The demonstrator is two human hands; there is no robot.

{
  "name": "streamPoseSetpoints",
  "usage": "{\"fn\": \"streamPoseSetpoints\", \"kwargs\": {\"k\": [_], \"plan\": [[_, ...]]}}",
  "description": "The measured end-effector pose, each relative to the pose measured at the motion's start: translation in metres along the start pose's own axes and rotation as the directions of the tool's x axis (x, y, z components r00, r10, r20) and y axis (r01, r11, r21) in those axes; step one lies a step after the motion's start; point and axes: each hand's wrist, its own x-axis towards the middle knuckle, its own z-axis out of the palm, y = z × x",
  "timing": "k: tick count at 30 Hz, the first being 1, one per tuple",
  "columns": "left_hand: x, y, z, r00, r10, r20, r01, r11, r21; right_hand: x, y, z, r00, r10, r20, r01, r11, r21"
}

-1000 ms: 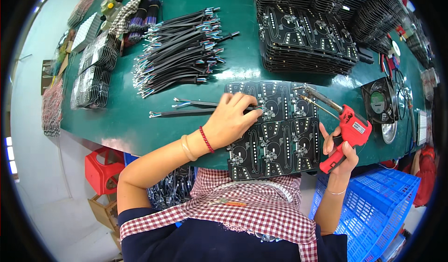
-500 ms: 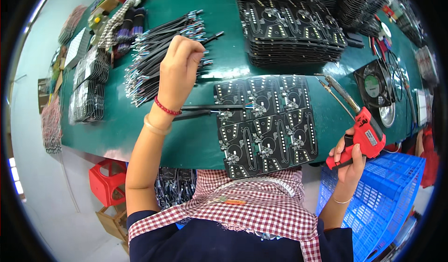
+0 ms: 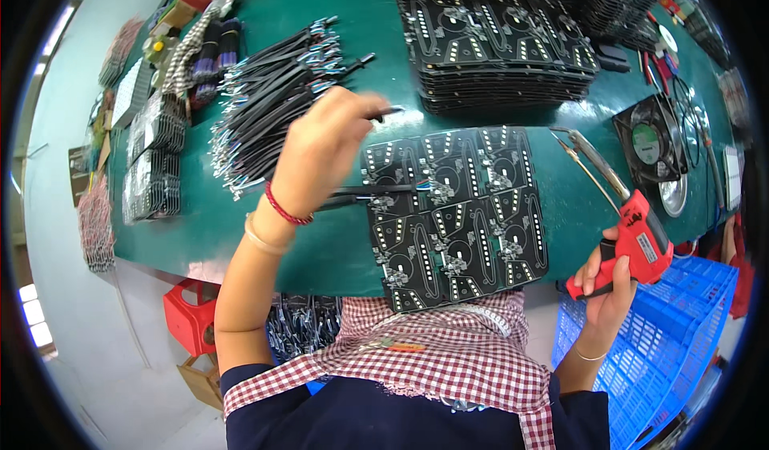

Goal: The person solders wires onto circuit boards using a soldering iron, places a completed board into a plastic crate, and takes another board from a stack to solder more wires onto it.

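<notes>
- One circuit-board panel (image 3: 456, 219), the landmark, lies flat on the green, glossy bench (image 3: 240, 234) against the apron (image 3: 432, 334); it counts six matte-black boards in two rows of three, with white printed lines and small pale squares.
- One left hand (image 3: 322, 147), blurred, is raised at the panel's far left corner; its fingers are pinched together on one black cable (image 3: 390, 113), whose short dark end juts right, toward the panel's far edge.
- Two flat black cables (image 3: 384, 189) lie side by side at the panel's left edge, long axes running left to right; one reaches over the far row, its thin coloured wire ends pointing right, while the other's end is hard to tell.
- One right hand (image 3: 606, 290) is right of the panel, fingers clamped around the handle of one red plastic soldering gun (image 3: 641, 238); the slim metal barrel slants away and leftward, its tip near the panel's far right corner.
- One heap of black cables (image 3: 264, 97), too many to count, lies left of and beyond the panel.
- One tall stack of black panels (image 3: 505, 81) stands beyond it.
- One square black fan (image 3: 647, 139) and one round, shiny metal dish (image 3: 674, 197) sit to its right.
</notes>
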Motion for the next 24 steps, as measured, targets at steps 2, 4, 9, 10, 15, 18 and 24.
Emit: {"fn": "streamPoseSetpoints", "kwargs": {"k": [2, 4, 9, 10, 15, 18, 24], "plan": [[-0.004, 0.018, 0.021, 0.985, 0.047, 0.167, -0.046, 0.999, -0.013, -0.001, 0.002, 0.002, 0.999, 0.026, -0.036, -0.027, 0.998, -0.049], [-0.011, 0.023, 0.049, 0.958, 0.095, 0.27, -0.101, 0.995, 0.009, -0.006, 0.001, 0.006, 0.995, 0.05, -0.085, -0.056, 0.996, -0.075], [-0.013, 0.029, 0.082, 0.949, 0.103, 0.297, -0.108, 0.994, 0.002, -0.017, 0.001, 0.014, 0.986, 0.127, -0.104, -0.137, 0.986, -0.098], [-0.011, 0.031, 0.085, 0.957, 0.08, 0.279, -0.078, 0.997, -0.019, -0.018, 0.001, 0.013, 0.986, 0.133, -0.103, -0.143, 0.985, -0.094], [-0.009, 0.037, 0.089, 0.93, 0.007, 0.367, 0.079, 0.972, -0.22, -0.017, 0.001, 0.01, 0.989, 0.115, -0.095, -0.126, 0.986, -0.112], [-0.011, 0.037, 0.096, 0.933, 0.043, 0.357, 0.027, 0.982, -0.189, -0.016, 0.003, 0.018, 0.982, 0.158, -0.107, -0.163, 0.986, -0.042], [-0.017, 0.026, 0.103, 0.91, 0.136, 0.392, -0.144, 0.99, -0.009, -0.017, 0.006, 0.022, 0.981, 0.186, -0.058, -0.188, 0.982, -0.028]]}}
